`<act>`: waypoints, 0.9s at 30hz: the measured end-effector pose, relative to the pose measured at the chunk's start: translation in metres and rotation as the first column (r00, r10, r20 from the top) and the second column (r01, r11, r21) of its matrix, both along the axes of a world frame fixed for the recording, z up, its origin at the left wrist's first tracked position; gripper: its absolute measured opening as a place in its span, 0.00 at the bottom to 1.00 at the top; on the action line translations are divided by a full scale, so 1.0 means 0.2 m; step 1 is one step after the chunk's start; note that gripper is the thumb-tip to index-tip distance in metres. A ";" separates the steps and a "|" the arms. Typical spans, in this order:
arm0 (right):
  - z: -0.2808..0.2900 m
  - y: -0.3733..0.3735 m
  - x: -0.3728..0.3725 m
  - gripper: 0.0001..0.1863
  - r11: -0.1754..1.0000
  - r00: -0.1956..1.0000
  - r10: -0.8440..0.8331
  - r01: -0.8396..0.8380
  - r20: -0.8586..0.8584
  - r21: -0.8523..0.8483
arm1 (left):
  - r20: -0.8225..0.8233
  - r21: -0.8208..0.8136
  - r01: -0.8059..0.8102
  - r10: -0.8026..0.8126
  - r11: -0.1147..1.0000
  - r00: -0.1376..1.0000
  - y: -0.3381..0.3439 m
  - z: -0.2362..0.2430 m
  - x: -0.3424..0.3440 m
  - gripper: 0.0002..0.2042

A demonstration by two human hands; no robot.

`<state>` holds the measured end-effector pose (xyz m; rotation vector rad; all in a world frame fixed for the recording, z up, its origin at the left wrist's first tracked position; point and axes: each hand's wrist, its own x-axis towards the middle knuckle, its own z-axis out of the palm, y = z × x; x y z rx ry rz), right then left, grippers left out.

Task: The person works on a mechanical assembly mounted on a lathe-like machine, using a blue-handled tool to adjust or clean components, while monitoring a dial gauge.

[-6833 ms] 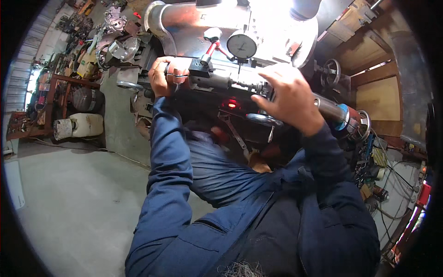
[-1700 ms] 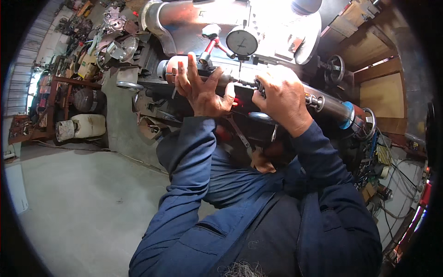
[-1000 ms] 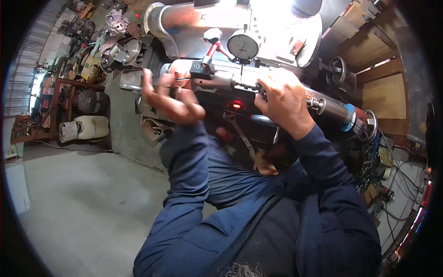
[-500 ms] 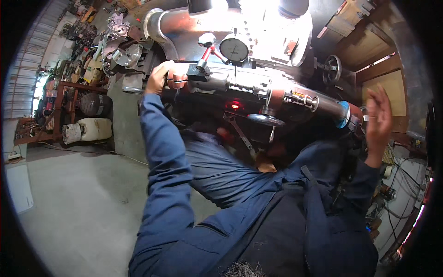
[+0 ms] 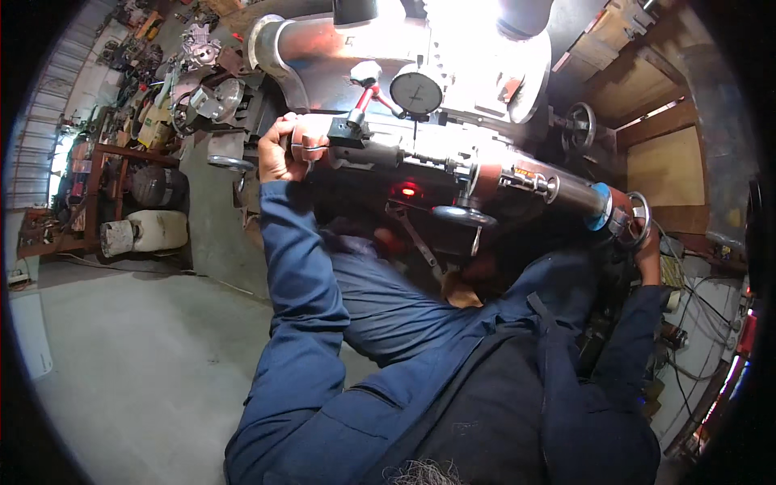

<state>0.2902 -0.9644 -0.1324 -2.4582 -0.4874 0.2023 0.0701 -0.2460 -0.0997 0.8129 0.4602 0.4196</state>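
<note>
My left hand (image 5: 277, 152) is closed round the left end of a machine's slide table, beside a reddish-brown end bracket (image 5: 309, 139). My right hand (image 5: 648, 260) is at the rim of a metal handwheel (image 5: 638, 221) on the machine's right end, its fingers hidden there. Between them a round dial gauge (image 5: 416, 89) stands on a red-jointed arm (image 5: 365, 101), clamped by a black block (image 5: 347, 129). The gauge's stem points down toward a slim shaft-like part (image 5: 428, 156) lying lengthwise.
Below the shaft sits another handwheel (image 5: 464, 216) with a crank handle, near a glowing red light (image 5: 408, 191). A spanner-like bar (image 5: 416, 238) hangs above my lap. Crowded metal parts, a rusty rack (image 5: 97, 194) and a whitish jug (image 5: 158, 232) stand at the left. Cables (image 5: 691, 283) hang at the right.
My right hand has come down from raised and open beside the machine to the right handwheel's rim. My left hand stays at the left end, its grip slightly shifted. The view has moved slightly.
</note>
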 end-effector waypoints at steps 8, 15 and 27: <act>-0.11 -0.07 -0.10 0.13 0.992 0.993 -0.114 0.114 -0.003 0.050 | -0.027 -0.131 -0.314 0.314 0.940 0.949 0.26 -0.18 -0.07 0.07; 0.07 -0.08 -0.25 0.14 0.903 0.928 -0.239 0.321 -0.286 0.285 | -0.049 -0.130 -0.386 0.383 0.913 0.922 0.32 -0.26 -0.05 0.07; 0.30 0.15 -0.16 0.12 0.742 0.931 -0.203 0.349 -0.304 0.572 | -0.116 -0.092 -0.212 0.201 0.973 0.973 0.20 -0.14 -0.04 0.07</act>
